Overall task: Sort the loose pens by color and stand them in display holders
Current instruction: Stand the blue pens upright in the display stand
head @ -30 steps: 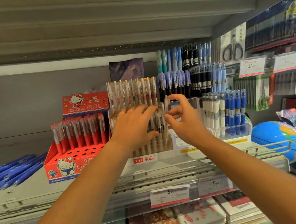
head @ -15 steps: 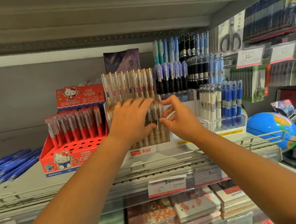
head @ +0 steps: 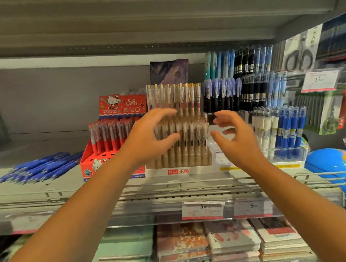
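Right hand [head: 237, 137] drew back empty (left hand [head: 151, 138] spread) from two pen rows [head: 175, 96].

Open: bare shelf [head: 41, 147] behind loose blue pens [head: 44, 168], L side.
Blocked: red holder [head: 108, 155], beige-pen holder [head: 179, 160], blue/white rack [head: 286, 154] side by side.
R edge: globe [head: 330, 164].
Overhead: upper shelf [head: 125, 24].

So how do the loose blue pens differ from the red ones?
The blue pens lie flat on the shelf; the red pens stand upright in a Hello Kitty holder. The blue pens are heaped loosely; the red pens sit in rows. Both share one shelf.
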A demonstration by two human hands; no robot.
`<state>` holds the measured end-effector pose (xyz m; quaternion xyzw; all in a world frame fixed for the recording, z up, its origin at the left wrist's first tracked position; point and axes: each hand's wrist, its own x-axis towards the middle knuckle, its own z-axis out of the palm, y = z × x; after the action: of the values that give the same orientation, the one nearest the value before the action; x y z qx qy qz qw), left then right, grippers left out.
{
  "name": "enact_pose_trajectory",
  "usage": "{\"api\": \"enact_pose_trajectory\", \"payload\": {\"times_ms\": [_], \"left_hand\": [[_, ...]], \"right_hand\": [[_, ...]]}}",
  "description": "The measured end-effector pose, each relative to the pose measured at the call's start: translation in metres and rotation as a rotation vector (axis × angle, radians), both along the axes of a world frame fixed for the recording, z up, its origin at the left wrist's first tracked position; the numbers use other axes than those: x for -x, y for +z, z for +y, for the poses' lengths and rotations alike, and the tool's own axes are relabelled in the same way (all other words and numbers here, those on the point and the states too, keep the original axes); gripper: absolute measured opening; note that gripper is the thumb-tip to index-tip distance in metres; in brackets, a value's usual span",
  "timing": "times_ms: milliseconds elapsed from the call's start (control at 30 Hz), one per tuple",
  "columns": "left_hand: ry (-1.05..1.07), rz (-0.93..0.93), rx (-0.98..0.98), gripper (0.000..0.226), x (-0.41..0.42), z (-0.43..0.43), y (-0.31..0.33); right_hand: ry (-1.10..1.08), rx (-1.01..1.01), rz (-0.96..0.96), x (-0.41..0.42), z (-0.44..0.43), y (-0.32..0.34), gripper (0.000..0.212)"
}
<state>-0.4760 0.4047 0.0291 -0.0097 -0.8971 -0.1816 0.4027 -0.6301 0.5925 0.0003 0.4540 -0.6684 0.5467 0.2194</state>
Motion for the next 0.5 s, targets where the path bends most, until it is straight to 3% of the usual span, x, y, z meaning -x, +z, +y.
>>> {"api": "enact_pose_trajectory", "payload": {"times_ms": [133,267,500], "left_hand": [[0.081,-0.046,-0.242,0.032,-0.049,-0.018,-0.015],[0.216,-0.036,-0.394,0.028,-0.101,-0.043,-0.026],[0.396,-0.088,-0.426,0.026,-0.182,-0.094,-0.025]], "right_hand": [[0.159,-0.163,0.010,-0.035,-0.015,0.005,0.031],[0.385,-0.354,-0.071,-0.074,-0.054,0.007,0.031],[0.511,-0.479,-0.139,-0.134,-0.142,0.008,0.031]]}}
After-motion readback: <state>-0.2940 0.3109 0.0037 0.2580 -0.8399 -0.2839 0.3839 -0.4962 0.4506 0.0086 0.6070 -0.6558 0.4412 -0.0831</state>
